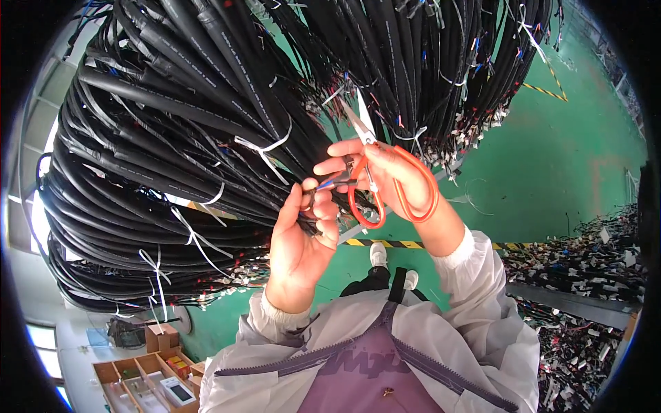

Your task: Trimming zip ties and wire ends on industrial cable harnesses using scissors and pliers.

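Note:
My left hand (300,248) is raised palm up in front of my chest, thumb and fingertips pinched on the end of a thin black cable (336,182). Bits of blue and red wire show at that end. A pair of scissors with orange-red loop handles (372,221) rests in my right hand (401,177), its blades parted and pointing up and away from me. The fingers of my right hand also meet the cable end, close to my left fingertips. Part of the cable is hidden behind the fingers.
Thick bundles of black cable (151,103), tied with white strips (265,148), hang at left and ahead. More hang ahead right (406,62). Piled wire ends (578,261) lie at right. A wooden compartment box (148,365) stands lower left, above the green floor (530,172).

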A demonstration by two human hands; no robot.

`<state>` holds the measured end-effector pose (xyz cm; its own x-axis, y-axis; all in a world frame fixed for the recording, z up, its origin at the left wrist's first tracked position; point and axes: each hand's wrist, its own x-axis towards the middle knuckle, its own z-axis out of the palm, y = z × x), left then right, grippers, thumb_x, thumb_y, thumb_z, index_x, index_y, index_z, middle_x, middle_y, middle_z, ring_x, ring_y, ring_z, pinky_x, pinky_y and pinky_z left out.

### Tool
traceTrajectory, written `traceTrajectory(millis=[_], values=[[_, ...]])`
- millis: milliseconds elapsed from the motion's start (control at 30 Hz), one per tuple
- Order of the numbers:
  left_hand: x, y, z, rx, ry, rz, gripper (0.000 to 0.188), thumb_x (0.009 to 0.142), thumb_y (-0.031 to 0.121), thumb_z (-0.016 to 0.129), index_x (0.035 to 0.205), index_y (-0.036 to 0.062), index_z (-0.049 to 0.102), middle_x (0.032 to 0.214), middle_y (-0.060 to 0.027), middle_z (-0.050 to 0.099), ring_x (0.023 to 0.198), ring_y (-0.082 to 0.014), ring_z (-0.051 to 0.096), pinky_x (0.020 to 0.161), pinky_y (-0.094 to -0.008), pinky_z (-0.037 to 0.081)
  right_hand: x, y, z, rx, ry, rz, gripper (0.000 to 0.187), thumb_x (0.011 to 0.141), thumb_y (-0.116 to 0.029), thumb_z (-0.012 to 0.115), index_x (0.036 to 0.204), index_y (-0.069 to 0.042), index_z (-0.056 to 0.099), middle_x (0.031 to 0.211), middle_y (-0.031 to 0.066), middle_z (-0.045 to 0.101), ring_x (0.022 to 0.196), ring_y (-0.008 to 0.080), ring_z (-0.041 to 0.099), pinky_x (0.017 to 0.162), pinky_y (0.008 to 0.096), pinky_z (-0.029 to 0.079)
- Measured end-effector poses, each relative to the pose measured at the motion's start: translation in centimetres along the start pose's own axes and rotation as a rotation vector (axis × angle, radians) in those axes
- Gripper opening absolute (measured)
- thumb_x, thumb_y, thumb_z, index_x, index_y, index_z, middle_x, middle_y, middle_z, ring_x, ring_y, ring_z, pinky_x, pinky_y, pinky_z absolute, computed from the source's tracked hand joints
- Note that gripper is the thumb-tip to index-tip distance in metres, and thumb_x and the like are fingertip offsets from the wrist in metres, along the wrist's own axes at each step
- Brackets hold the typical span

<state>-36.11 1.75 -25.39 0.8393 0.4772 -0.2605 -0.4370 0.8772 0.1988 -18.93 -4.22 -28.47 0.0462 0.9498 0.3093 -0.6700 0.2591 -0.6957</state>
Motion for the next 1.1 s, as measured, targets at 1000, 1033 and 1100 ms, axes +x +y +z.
traceTrajectory(millis=[1000,1033,1100], values=[[-0.8,-1.0,1.6,-0.377,-0.191,-0.015,0.036,0.096,0.028,0.041,0.115,0.0003,0.055,0.122,-0.0134,0.055,0.124,-0.0242,0.043,0.109,-0.0393,0.029,-1.2,1.9,-1.8,-0.021,0.072,0.046,0.046,0.094,-0.033,0.042,0.127,-0.002,0.042,0.123,0.0207,0.051,0.111,0.0296,0.053,0.094,0.0392,0.038],[-0.8,-1.0,1.6,-0.387,-0.205,-0.025,0.037,0.096,0.028,0.041,0.115,0.0004,0.055,0.122,-0.0131,0.055,0.125,-0.0241,0.042,0.109,-0.0393,0.029,-1.2,1.9,-1.7,-0.029,0.081,0.049,0.046,0.094,-0.033,0.042,0.127,-0.002,0.042,0.123,0.0207,0.051,0.111,0.0296,0.053,0.094,0.039,0.038],[-0.8,-1.0,1.5,-0.397,-0.217,-0.033,0.037,0.096,0.028,0.041,0.116,0.0005,0.055,0.122,-0.0129,0.055,0.125,-0.024,0.042,0.109,-0.0394,0.029,-1.2,2.4,-1.9,-0.01,0.083,0.047,0.046,0.094,-0.033,0.042,0.127,-0.001,0.041,0.123,0.0205,0.051,0.111,0.0294,0.053,0.094,0.0389,0.039]])
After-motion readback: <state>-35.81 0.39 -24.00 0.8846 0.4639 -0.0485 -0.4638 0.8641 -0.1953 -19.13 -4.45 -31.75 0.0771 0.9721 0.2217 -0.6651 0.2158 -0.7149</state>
